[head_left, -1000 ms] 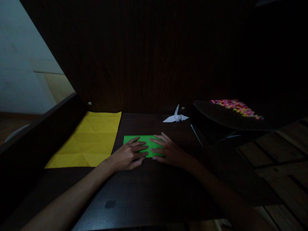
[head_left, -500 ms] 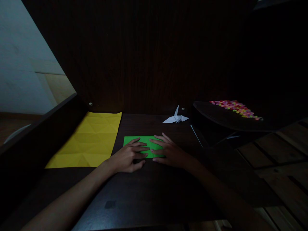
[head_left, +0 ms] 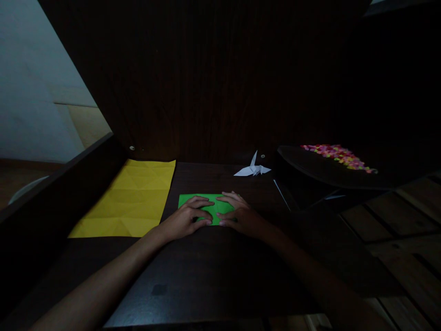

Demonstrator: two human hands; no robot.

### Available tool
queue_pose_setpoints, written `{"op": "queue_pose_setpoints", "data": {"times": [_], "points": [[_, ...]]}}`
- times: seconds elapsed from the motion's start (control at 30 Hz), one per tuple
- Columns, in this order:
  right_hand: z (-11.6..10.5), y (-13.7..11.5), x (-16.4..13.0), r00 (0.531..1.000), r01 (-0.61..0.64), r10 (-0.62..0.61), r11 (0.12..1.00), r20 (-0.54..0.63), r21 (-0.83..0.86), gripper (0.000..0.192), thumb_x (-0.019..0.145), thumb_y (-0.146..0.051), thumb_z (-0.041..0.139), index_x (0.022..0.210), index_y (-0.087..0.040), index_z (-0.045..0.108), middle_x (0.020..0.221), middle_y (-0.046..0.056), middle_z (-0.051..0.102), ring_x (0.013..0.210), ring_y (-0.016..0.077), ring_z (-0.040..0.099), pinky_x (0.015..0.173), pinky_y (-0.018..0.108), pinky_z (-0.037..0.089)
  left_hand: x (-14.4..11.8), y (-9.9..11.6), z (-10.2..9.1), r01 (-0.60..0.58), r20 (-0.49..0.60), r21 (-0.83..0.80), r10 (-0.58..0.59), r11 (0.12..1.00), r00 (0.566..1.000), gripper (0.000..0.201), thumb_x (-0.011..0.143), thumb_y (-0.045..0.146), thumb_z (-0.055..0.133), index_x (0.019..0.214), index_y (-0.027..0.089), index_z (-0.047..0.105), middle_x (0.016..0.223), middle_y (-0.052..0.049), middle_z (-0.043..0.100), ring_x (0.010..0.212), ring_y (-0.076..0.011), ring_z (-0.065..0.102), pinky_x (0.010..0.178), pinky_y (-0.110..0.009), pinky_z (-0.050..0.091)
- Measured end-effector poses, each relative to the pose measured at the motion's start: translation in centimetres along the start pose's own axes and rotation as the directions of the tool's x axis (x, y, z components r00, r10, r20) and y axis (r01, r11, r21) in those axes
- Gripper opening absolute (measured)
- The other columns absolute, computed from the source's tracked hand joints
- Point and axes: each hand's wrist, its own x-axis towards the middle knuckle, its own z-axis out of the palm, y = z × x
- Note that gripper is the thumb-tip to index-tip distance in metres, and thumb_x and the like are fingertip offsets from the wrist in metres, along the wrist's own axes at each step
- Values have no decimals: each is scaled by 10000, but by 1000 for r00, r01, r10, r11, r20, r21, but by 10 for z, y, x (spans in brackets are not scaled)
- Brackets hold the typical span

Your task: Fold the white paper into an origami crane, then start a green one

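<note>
A folded green paper (head_left: 216, 207) lies flat on the dark wooden table (head_left: 213, 271) in front of me. My left hand (head_left: 188, 219) rests on its left part, fingers curved down onto the sheet. My right hand (head_left: 239, 214) presses on its right part, fingertips meeting the left hand's near the middle. Both hands cover much of the paper's near edge.
A large creased yellow sheet (head_left: 132, 197) lies to the left. A white paper crane (head_left: 253, 168) stands at the back by the dark wall. A dark tray (head_left: 320, 168) with several small colourful pieces (head_left: 339, 155) sits at right. A thin white strip (head_left: 281, 194) lies beside the tray.
Both hands have drawn their fingers inward over the green paper, from spread flat to curled, and shifted slightly forward. The paper stays in place.
</note>
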Motion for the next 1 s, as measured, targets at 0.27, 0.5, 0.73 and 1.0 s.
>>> {"op": "queue_pose_setpoints", "data": {"times": [0.27,0.5,0.73,1.0], "points": [[1,2,0,1000,11,-11,1000,-4,0,189,850,-360,681,1001,-277,758,1442,70,477,1383,295,332,1130,584,246,-2,-1,-1,43,73,99,-51,994,996,509,940,393,545,1416,242,449,1535,-79,355,1447,-286,229,1130,-518,312],[-5,-6,1,999,43,-44,996,-11,-83,156,844,-309,689,972,-259,762,1388,79,529,1370,309,349,1127,602,241,-2,3,-7,-25,191,227,-19,974,981,405,1000,379,415,1386,287,496,1558,-40,289,1454,-293,207,1158,-549,238],[-6,-20,2,995,20,-32,992,-98,-123,129,833,-225,644,863,-239,768,1295,79,590,1336,309,409,1124,620,241,1,4,-9,3,207,215,-48,977,977,399,988,382,442,1359,265,531,1535,-56,329,1436,-294,262,1148,-537,271],[13,-24,7,990,7,-27,990,-139,-144,128,854,-205,590,848,-157,709,1295,146,609,1310,320,455,1109,588,311,-1,0,-2,12,112,207,-36,978,993,540,960,450,466,1448,226,410,1556,-89,296,1435,-289,268,1152,-500,287]]}}
